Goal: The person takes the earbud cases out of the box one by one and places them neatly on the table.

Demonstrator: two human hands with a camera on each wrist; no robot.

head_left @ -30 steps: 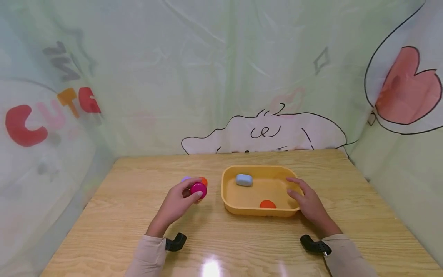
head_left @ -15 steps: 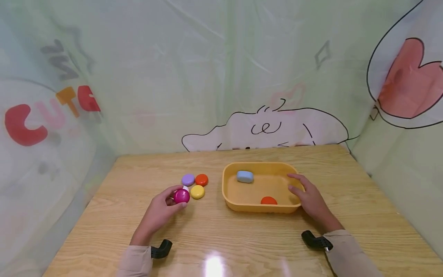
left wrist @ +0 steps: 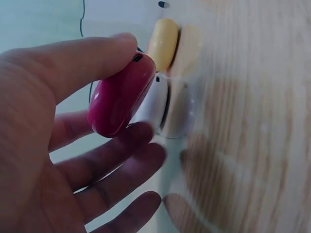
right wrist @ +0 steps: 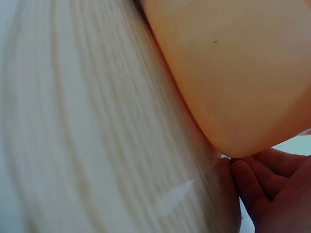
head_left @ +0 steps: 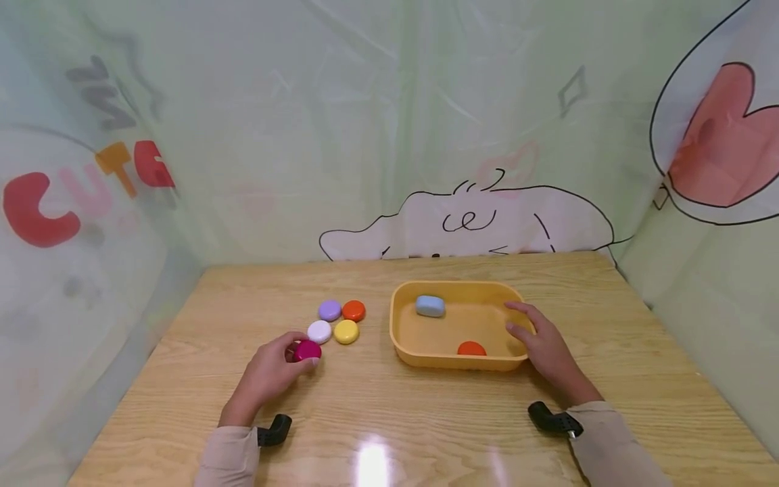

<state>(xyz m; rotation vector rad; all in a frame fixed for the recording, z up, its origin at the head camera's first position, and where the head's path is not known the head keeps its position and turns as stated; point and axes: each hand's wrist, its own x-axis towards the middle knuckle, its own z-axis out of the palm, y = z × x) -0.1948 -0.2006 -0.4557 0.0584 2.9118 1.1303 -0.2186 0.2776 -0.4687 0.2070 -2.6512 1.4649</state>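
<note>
My left hand (head_left: 270, 368) pinches a small round magenta case (head_left: 307, 352) between thumb and fingers, low over the table in front of a white round case (head_left: 319, 331). The left wrist view shows the magenta case (left wrist: 124, 94) side-on, glossy, with a small dark slot on its edge; whether it touches the table I cannot tell. Beside the white case lie a yellow case (head_left: 347, 331), a lilac case (head_left: 330, 310) and a red case (head_left: 353, 310). My right hand (head_left: 548, 348) holds the right end of a yellow tray (head_left: 462, 361), thumb and forefinger over its rim.
Inside the tray are a light blue rounded case (head_left: 430, 306) at the back left and an orange-red round case (head_left: 471, 348) near the front wall. Behind the wooden table (head_left: 377, 412) hangs a printed curtain (head_left: 274, 135).
My left hand has moved left and toward me with the magenta case, lowering it and uncovering the lilac, red, yellow and white cases. The right hand stays at the tray.
</note>
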